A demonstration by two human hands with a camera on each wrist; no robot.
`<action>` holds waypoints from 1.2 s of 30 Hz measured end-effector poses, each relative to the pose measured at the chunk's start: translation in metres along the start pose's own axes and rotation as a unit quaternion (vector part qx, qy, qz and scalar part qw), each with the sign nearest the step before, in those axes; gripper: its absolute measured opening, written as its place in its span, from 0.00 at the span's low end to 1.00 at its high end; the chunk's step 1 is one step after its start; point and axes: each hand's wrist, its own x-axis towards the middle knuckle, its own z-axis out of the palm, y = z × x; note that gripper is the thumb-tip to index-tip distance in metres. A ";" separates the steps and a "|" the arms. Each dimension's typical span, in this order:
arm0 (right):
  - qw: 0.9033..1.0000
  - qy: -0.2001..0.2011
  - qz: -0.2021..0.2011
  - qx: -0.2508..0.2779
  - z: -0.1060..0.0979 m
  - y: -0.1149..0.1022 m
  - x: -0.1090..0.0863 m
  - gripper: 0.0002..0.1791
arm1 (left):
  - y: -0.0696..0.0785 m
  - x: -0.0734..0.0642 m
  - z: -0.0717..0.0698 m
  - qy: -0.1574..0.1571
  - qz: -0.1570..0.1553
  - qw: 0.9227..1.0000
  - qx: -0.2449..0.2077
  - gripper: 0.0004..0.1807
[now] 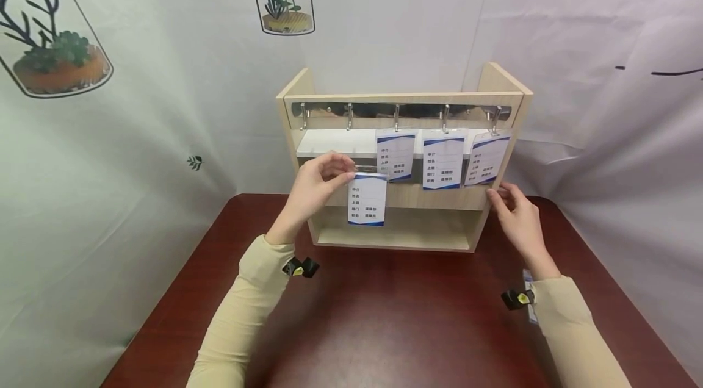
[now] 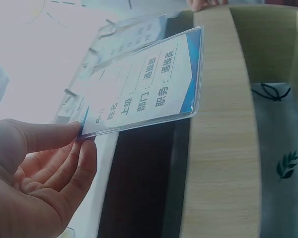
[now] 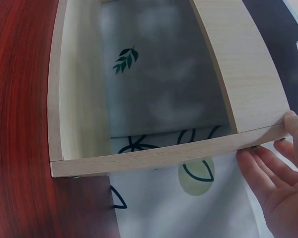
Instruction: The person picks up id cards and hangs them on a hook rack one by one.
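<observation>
My left hand (image 1: 315, 186) pinches the top left corner of a clear-sleeved name badge (image 1: 367, 200) between thumb and fingers. The badge hangs upright before the wooden rack (image 1: 406, 98), below the hooks on its left half. In the left wrist view the badge's printed face (image 2: 144, 82), with blue corners, shows tilted. My right hand (image 1: 519, 223) holds the rack's right side panel, thumb at the front edge and fingers on the outer face in the right wrist view. Three similar badges hang from the middle hook (image 1: 396, 116) and the two hooks to its right.
Two hooks at left, including the end hook (image 1: 304, 114), carry no badge. Another badge (image 1: 529, 281) lies on the dark red table (image 1: 406, 315), partly hidden by my right wrist. A pale patterned cloth (image 1: 165, 132) hangs behind and beside the table.
</observation>
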 end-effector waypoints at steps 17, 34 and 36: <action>1.000 -0.007 0.004 -0.002 -0.001 -0.001 -0.001 0.29 | 0.034 0.023 -0.027 0.075 0.056 0.996 -0.003 0.10; 1.000 -0.001 -0.002 0.000 0.000 0.004 -0.001 0.26 | 0.027 0.027 -0.026 0.138 0.025 0.990 0.029 0.12; 1.000 -0.002 -0.003 -0.002 0.000 0.004 -0.001 0.26 | 0.027 0.028 -0.026 0.142 0.027 0.989 0.030 0.12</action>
